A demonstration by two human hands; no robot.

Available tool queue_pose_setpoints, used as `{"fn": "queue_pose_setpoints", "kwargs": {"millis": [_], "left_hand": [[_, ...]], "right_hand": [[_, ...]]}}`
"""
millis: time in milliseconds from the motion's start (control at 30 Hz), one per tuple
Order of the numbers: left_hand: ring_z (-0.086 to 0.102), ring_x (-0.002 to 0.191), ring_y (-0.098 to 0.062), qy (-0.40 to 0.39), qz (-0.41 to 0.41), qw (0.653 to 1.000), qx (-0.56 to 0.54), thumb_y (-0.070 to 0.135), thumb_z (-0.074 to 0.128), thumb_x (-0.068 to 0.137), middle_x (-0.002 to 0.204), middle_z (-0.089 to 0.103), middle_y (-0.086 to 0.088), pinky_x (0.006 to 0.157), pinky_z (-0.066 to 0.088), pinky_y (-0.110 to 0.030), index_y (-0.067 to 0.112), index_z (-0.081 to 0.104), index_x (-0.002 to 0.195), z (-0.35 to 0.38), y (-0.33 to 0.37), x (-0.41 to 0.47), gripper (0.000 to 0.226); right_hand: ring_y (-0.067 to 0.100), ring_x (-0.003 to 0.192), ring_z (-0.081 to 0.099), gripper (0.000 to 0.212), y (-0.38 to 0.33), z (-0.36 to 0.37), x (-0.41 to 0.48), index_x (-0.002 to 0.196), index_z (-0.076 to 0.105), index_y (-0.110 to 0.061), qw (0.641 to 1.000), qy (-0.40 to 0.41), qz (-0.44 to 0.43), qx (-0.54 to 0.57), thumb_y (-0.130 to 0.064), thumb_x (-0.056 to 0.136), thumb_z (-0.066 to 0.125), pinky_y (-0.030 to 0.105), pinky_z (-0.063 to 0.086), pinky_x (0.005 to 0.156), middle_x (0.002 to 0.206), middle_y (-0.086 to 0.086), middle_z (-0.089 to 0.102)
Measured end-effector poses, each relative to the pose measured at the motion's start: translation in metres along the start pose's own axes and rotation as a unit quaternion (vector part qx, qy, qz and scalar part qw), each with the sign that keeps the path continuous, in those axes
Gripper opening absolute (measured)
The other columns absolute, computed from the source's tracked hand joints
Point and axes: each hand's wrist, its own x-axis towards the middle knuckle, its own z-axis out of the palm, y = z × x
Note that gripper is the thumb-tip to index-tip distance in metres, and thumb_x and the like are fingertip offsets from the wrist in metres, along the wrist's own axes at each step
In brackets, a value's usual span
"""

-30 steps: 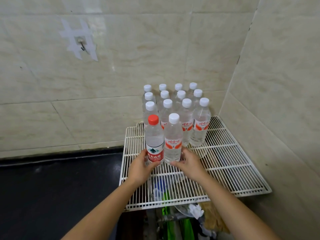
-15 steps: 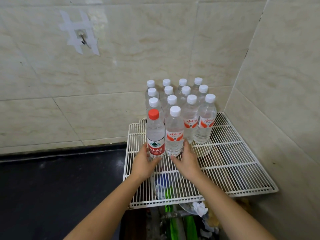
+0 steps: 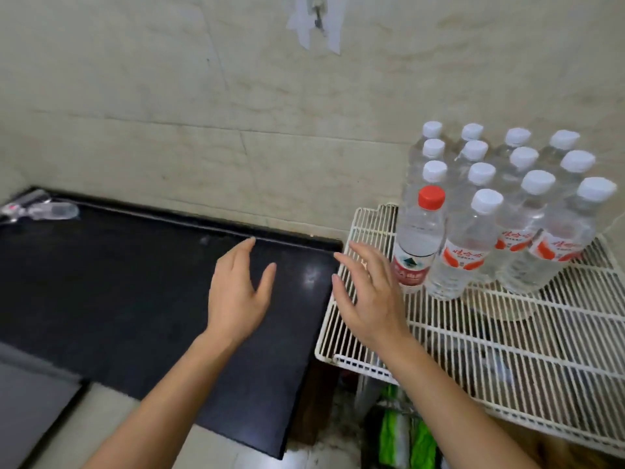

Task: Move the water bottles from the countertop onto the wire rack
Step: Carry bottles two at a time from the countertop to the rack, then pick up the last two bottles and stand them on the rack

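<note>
Beige tiled walls (image 3: 169,130) are being seen meeting in a corner, with a small hook (image 3: 318,18) taped high up on the back one. Below them a black countertop (image 3: 118,282) is being shown on the left, and a white wire rack (image 3: 507,350) is being shown just beside its right edge.

From the head view, the water bottles (image 3: 507,184) are being kept upright in tight rows at the back of the wire rack, against the wall. Nearly all are being topped by white caps; one red-capped bottle (image 3: 419,238) is being stood at the front left of the group, with a white-capped bottle (image 3: 465,245) touching its right side. One further clear bottle (image 3: 50,211) is being seen lying on its side at the far left end of the countertop, well apart from both hands.

The left hand (image 3: 236,296) is being held palm down over the countertop, fingers together and thumb spread, gripping nothing. The right hand (image 3: 368,299) is being held over the left edge of the wire rack, fingers loosely spread and empty, just beside the red-capped bottle without touching it. Green packaging (image 3: 402,438) is being glimpsed under the rack.
</note>
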Motion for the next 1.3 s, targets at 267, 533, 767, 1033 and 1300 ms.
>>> {"fn": "queue_pose_setpoints", "kwargs": {"millis": [267, 533, 767, 1033, 1300], "left_hand": [[0.037, 0.144, -0.037, 0.053, -0.063, 0.971, 0.226, 0.053, 0.038, 0.098, 0.155, 0.041, -0.018, 0.111, 0.036, -0.055, 0.011, 0.045, 0.148, -0.083, -0.093, -0.04, 0.066], [0.031, 0.147, -0.039, 0.09, -0.145, 0.954, 0.246, 0.056, 0.031, 0.099, 0.158, 0.035, -0.021, 0.114, 0.032, -0.059, 0.012, 0.046, 0.148, -0.178, -0.227, -0.067, 0.068], [0.03, 0.149, -0.036, 0.077, -0.168, 0.952, 0.242, 0.059, 0.026, 0.099, 0.16, 0.033, -0.02, 0.114, 0.033, -0.058, 0.012, 0.044, 0.149, -0.281, -0.374, -0.068, 0.071], [0.029, 0.149, -0.036, 0.103, -0.2, 0.947, 0.231, 0.057, 0.029, 0.099, 0.16, 0.033, -0.019, 0.115, 0.032, -0.058, 0.012, 0.042, 0.15, -0.35, -0.497, -0.052, 0.07], [0.035, 0.146, -0.038, 0.064, -0.226, 0.938, 0.255, 0.057, 0.03, 0.098, 0.156, 0.038, -0.022, 0.11, 0.035, -0.061, 0.009, 0.047, 0.147, -0.375, -0.629, 0.004, 0.07]], "right_hand": [[0.025, 0.157, 0.011, 0.064, -0.094, 0.08, 0.022, 0.159, 0.026, -0.022, 0.985, -0.154, -0.04, 0.065, -0.049, 0.103, 0.042, 0.041, 0.018, 0.125, 0.169, 0.009, 0.015], [0.025, 0.158, 0.002, 0.064, -0.23, 0.178, 0.034, 0.16, 0.025, -0.023, 0.968, -0.208, -0.122, 0.071, -0.049, 0.104, 0.039, 0.045, 0.013, 0.126, 0.171, 0.01, 0.006], [0.025, 0.158, 0.0, 0.062, -0.389, 0.286, 0.052, 0.16, 0.028, -0.024, 0.968, -0.199, -0.111, 0.107, -0.048, 0.104, 0.042, 0.047, 0.015, 0.126, 0.171, 0.008, 0.006], [0.026, 0.158, 0.005, 0.059, -0.514, 0.382, 0.077, 0.157, 0.035, -0.022, 0.952, -0.225, -0.161, 0.129, -0.042, 0.103, 0.051, 0.048, 0.017, 0.126, 0.17, 0.01, 0.011], [0.028, 0.158, 0.006, 0.06, -0.584, 0.52, 0.105, 0.157, 0.034, -0.021, 0.944, -0.252, -0.168, 0.134, -0.043, 0.104, 0.048, 0.05, 0.019, 0.125, 0.17, 0.012, 0.012]]}}
